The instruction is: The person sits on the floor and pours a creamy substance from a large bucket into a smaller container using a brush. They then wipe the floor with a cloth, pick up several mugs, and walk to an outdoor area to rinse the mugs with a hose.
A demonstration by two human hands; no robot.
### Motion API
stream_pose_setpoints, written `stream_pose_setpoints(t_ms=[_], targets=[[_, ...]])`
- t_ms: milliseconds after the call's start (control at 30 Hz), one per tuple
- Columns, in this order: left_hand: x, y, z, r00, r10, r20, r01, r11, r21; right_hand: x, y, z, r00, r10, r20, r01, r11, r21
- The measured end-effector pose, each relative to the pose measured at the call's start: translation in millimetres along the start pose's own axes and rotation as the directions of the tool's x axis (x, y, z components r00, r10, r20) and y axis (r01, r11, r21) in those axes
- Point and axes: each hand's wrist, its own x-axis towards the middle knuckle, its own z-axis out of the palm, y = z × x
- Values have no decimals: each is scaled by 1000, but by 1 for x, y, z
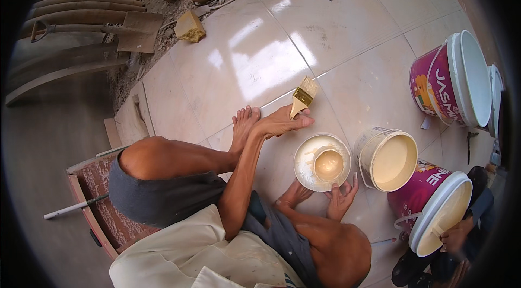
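Observation:
A flat paintbrush (pixel 305 90) with pale bristles and a gold-coloured ferrule points upward in my left hand (pixel 282 122), whose fingers are closed around its handle. Below and right of it, a round white dish (pixel 304 177) bears a small tub (pixel 329 164) of cream-coloured paint. My right hand (pixel 342 201) is at the dish's near rim, fingers stretched and apart, some fingertips against the edge. Just right of the dish is a pail (pixel 386 159) with cream paint inside.
Two purple-and-white buckets stand at right, the far bucket (pixel 434 84) and the near bucket (pixel 404 196). Another person's hand (pixel 457 236) is at the near one. A yellow sponge-like block (pixel 190 26) lies by rubble at upper left. My feet rest on the tiled floor (pixel 347 33).

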Motion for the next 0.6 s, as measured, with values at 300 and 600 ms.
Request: stream_pose_setpoints(t_ms=[300, 600], targets=[[-44, -14, -32, 953, 48, -301, -118, 968, -220, 80, -63, 93, 955, -18, 297, 86, 972, -218], [-86, -19, -76, 716, -113, -689, -119, 952, -281, 138, -103, 193, 744, 74, 664, 165, 943, -290]])
